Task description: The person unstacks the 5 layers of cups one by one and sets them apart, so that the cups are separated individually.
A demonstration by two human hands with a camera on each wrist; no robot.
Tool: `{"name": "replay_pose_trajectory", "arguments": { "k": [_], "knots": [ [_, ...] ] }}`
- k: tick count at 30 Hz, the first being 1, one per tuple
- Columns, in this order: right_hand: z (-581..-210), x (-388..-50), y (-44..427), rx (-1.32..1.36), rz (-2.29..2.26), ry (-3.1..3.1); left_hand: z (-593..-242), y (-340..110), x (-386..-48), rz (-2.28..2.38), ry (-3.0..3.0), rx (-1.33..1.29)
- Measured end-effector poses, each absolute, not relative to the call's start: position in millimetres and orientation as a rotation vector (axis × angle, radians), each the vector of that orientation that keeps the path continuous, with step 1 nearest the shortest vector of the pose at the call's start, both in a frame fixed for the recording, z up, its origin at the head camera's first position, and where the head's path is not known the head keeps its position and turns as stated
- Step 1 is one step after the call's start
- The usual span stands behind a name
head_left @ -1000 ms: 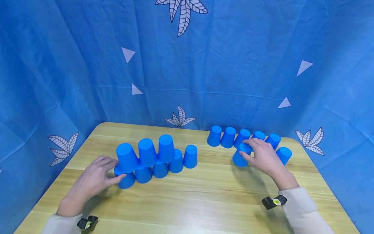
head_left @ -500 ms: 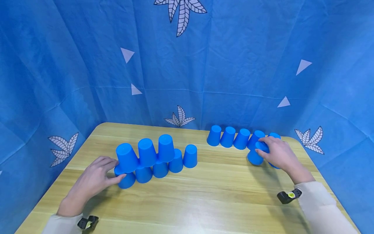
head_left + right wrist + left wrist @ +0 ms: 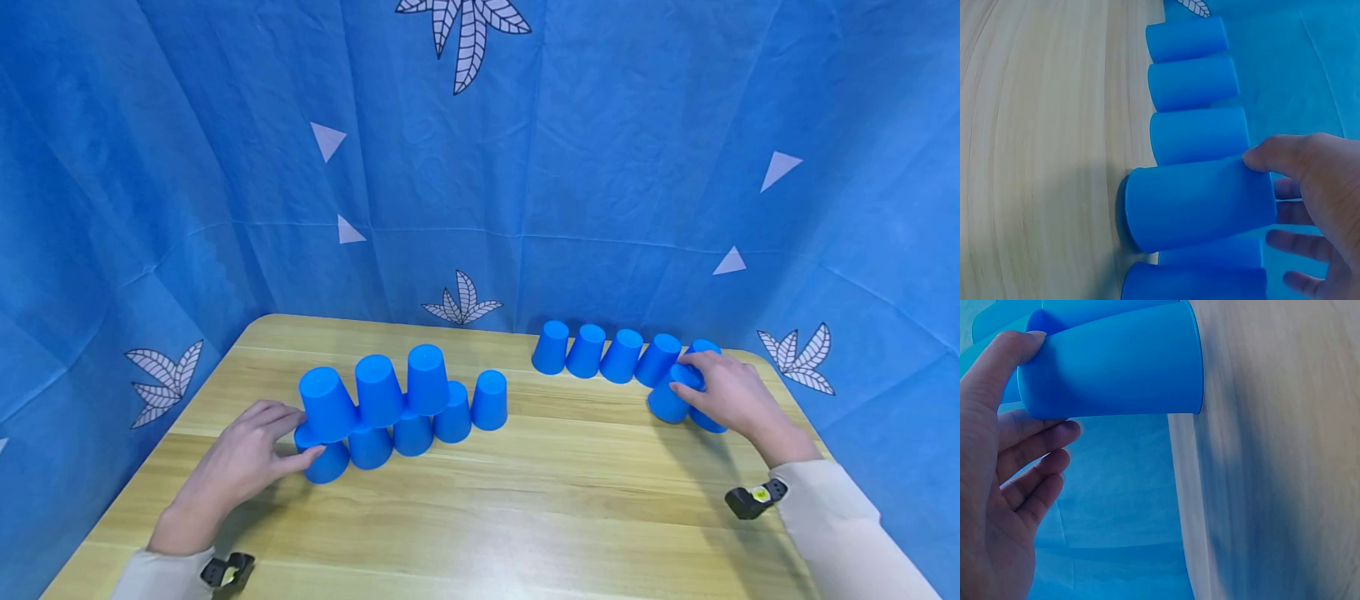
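Your right grip (image 3: 729, 395) pinches the inverted blue cup (image 3: 667, 403) by the side wall near its closed end. Whether its rim bears on the desk (image 3: 525, 517) cannot be determined. One neighbouring cup (image 3: 709, 419) stands just right of your right grip, partly masked by it; a rear row of five cups (image 3: 621, 357) runs beyond your right grip and off to its left.

Your left grip (image 3: 243, 457) is curled on the lower end cup (image 3: 327, 467) of a two-tier row, likewise near the closed end. Three upper cups (image 3: 378, 393) rest above, the nearest directly over that hold.

Assessment: the cups appear to be thin-walled plastic, hence probably light, fairly stiff and hard to break, but smooth enough to slip. You should take hold high on the wall, on opposite sides, where the closed end likely resists squeezing; the flared rim should flex more. Moderate pressure should suffice. At your left grip, any sideways push could unseat the cup above, so keep contact light there.
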State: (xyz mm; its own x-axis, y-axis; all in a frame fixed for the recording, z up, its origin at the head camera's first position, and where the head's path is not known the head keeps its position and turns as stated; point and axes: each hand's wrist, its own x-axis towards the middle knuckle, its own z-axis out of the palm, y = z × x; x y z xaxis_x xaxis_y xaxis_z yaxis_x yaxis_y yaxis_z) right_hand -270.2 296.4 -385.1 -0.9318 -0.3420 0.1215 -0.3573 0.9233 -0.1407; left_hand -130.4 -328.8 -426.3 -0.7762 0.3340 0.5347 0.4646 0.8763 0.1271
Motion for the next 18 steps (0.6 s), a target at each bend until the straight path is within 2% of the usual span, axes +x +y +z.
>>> {"name": "replay_pose_trajectory", "arguments": {
  "k": [18],
  "knots": [
    [-387.3,-271.4,304.2,0.526,0.191,-3.042,-422.1,-325.4,-127.4,-0.350,-2.653,-0.486]
  ]
}}
